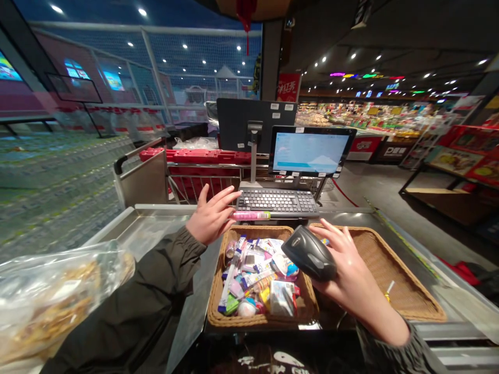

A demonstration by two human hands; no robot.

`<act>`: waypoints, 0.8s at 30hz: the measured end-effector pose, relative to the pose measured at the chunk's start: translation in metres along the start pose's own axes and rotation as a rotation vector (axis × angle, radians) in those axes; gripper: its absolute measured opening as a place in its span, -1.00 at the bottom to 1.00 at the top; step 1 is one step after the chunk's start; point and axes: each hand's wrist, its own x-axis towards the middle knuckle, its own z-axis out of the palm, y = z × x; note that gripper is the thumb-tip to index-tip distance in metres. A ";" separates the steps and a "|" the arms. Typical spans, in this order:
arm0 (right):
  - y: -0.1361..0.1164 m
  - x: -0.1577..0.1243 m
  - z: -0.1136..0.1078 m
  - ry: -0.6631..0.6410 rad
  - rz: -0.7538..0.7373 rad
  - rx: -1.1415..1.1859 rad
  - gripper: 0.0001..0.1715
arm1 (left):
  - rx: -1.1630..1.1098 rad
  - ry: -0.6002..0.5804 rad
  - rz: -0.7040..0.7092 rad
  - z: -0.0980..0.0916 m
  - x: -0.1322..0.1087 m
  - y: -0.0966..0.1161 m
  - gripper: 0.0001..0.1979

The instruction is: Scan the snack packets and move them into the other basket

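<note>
My left hand (212, 215) reaches out beside the left end of a black keyboard (278, 201), with thumb and upper fingers stretched. A slim pink tube-shaped package (252, 215) sticks out to the right from its lower fingers, which seem to hold it; the grip is partly hidden. My right hand (349, 265) is wrapped round a black barcode scanner (310, 253), whose head points up and left. Below the hands stands a wicker basket (212, 314) filled with small, colourful packaged items (253, 275). The scanner covers part of its right rim.
A second wicker basket (413, 280) on the right holds a small white-and-yellow item (389, 292). A clear bag of brown food (62, 301) lies at left on the metal counter (163, 221). A lit screen (310, 150), a dark monitor (237, 117) and a cart (142, 179) stand ahead.
</note>
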 end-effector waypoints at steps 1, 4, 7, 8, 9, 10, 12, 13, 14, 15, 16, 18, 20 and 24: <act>0.001 -0.001 0.000 -0.003 0.006 0.001 -0.51 | -0.008 -0.015 -0.005 0.003 -0.002 0.001 -0.84; 0.002 -0.002 0.003 -0.012 0.020 0.014 -0.53 | -0.055 -0.072 -0.031 0.016 -0.009 0.003 -0.86; 0.004 -0.003 0.006 -0.024 0.035 0.032 -0.54 | -0.111 -0.149 -0.064 0.035 -0.018 0.008 -0.85; 0.005 -0.003 0.007 -0.030 0.041 0.035 -0.54 | -0.129 -0.180 -0.074 0.042 -0.022 0.009 -0.85; 0.005 -0.004 0.008 -0.036 0.048 0.035 -0.53 | -0.146 -0.212 -0.086 0.050 -0.025 0.011 -0.85; 0.006 -0.004 0.009 -0.041 0.054 0.035 -0.53 | -0.163 -0.242 -0.100 0.057 -0.028 0.012 -0.85; 0.007 -0.006 0.009 -0.051 0.063 0.034 -0.51 | -0.196 -0.295 -0.131 0.073 -0.033 0.016 -0.85; 0.008 -0.007 0.010 -0.057 0.066 0.033 -0.50 | -0.213 -0.317 -0.150 0.081 -0.035 0.018 -0.85; 0.008 -0.008 0.010 -0.062 0.070 0.033 -0.50 | -0.228 -0.335 -0.171 0.089 -0.037 0.019 -0.85; 0.009 -0.009 0.010 -0.067 0.074 0.032 -0.51 | -0.241 -0.352 -0.195 0.096 -0.038 0.021 -0.85; 0.010 -0.010 0.010 -0.072 0.078 0.033 -0.51 | -0.252 -0.367 -0.222 0.104 -0.038 0.024 -0.86; 0.011 -0.013 0.009 -0.077 0.086 0.033 -0.54 | -0.262 -0.411 -0.292 0.119 -0.037 0.028 -0.86; 0.013 -0.015 0.009 -0.071 0.093 0.033 -0.55 | -0.259 -0.481 -0.360 0.133 -0.035 0.033 -0.86; 0.017 -0.022 0.005 -0.056 0.120 0.035 -0.53 | -0.259 -0.596 -0.374 0.153 -0.033 0.037 -0.76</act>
